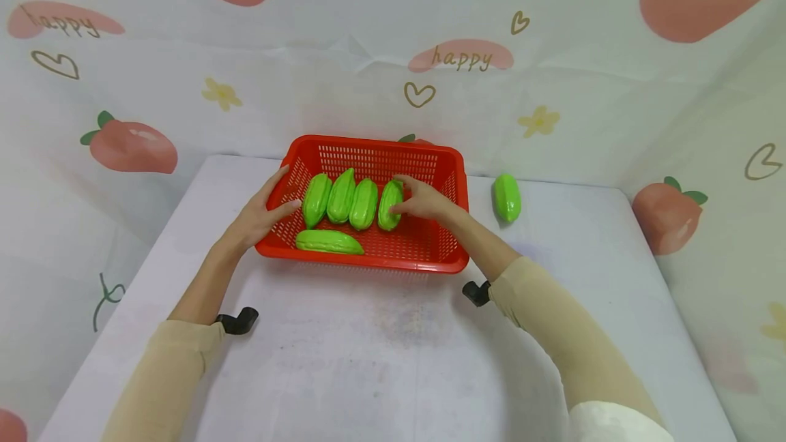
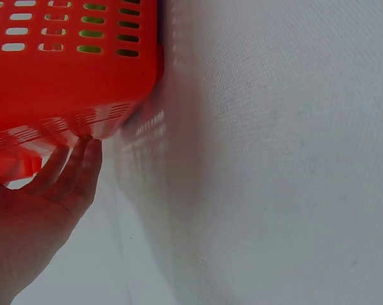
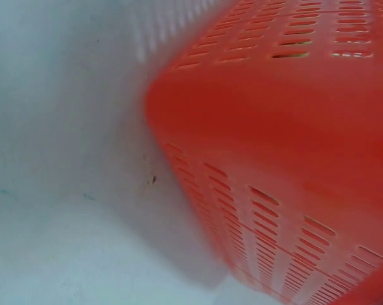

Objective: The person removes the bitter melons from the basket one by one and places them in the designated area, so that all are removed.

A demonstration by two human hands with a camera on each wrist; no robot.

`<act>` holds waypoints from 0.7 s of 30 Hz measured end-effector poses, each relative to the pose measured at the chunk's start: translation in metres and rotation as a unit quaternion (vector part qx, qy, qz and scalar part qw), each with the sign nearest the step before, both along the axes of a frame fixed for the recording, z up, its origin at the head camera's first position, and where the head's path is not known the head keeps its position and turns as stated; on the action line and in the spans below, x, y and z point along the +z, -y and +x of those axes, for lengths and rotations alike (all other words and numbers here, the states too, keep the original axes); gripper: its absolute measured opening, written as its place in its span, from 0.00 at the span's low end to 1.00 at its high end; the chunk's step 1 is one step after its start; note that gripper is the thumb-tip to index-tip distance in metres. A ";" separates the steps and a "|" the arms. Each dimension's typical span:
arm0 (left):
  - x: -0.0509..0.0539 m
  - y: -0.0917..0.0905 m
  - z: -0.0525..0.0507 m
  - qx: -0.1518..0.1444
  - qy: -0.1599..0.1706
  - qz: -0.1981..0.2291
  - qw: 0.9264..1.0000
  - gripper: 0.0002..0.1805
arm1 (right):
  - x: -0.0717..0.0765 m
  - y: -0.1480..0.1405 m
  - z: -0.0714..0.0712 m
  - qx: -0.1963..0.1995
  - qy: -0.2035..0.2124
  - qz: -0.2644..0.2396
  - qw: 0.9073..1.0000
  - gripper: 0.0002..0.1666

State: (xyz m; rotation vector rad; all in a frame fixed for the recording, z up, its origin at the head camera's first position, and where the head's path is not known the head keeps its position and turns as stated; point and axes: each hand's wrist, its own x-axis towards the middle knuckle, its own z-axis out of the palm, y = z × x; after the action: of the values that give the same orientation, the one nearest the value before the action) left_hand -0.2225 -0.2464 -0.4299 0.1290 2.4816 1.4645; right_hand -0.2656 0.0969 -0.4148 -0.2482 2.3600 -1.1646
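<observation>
A red plastic basket (image 1: 368,262) with slotted walls stands on the table. My left hand (image 1: 254,218) grips its left rim, thumb over the inside and fingers along the outer wall; the left wrist view shows those fingers (image 2: 83,168) against the slotted wall (image 2: 70,82). Inside the basket, my right hand (image 1: 424,200) holds a green bitter melon (image 1: 388,213) between thumb and fingers. Left of it, three bitter melons (image 1: 364,204) stand side by side in a row. Another bitter melon (image 1: 328,242) lies crosswise along the front wall. The right wrist view shows only the basket's outside (image 3: 274,127), not the hand.
One more bitter melon (image 1: 507,198) lies on the white table (image 1: 344,360), right of the basket near the back edge. A printed cloth (image 1: 344,12) hangs behind and at both sides. Black wrist-camera mounts (image 1: 241,320) stick out at both wrists.
</observation>
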 end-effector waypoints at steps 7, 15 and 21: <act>0.001 0.000 0.004 0.001 -0.004 0.006 1.000 0.47 | -0.005 0.005 -0.004 0.025 -0.017 0.029 0.999 0.51; 0.003 0.000 0.008 0.000 -0.001 0.006 1.000 0.49 | -0.006 0.012 -0.005 0.032 -0.010 0.040 0.999 0.54; 0.006 0.000 0.007 -0.005 -0.005 0.002 1.000 0.49 | -0.008 0.013 -0.006 0.043 -0.004 0.055 0.998 0.55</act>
State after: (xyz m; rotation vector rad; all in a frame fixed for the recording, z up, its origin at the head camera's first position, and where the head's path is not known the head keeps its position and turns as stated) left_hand -0.2159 -0.2461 -0.4239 0.1488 2.4825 1.4694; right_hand -0.2715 0.0834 -0.4226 -0.3134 2.3861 -0.9924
